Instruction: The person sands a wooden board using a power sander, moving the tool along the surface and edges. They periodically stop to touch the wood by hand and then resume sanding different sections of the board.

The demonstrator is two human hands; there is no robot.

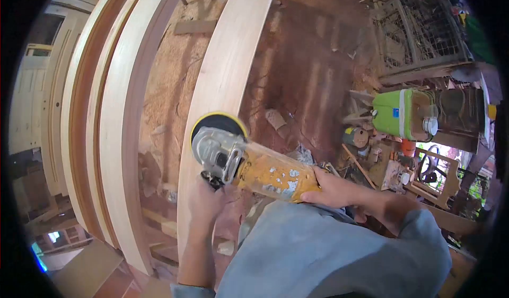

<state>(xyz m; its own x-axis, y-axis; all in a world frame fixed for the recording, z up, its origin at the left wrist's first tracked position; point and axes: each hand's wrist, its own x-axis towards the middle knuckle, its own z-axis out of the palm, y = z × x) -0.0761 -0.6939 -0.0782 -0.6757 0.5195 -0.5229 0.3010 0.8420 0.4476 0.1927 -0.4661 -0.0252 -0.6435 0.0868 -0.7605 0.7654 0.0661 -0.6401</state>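
A worn yellow angle grinder [273,173] with a round, yellow-edged sanding disc [233,124] lies across my front. Its disc overlaps the pale wooden board [233,49] that runs away from me. My left hand [207,198] is wrapped round the black side handle just below the grinder's metal head. Farther back, my right hand [330,188] grips the rear end of the yellow body, thumb on top. Part of its fingers is hidden behind the tool.
Several long planks [119,96] stand side by side on the left. Sawdust covers the ground [313,49]. At right are a green container [389,112], a can [356,137] and scattered clutter. A wire-mesh frame [419,28] leans at the back right.
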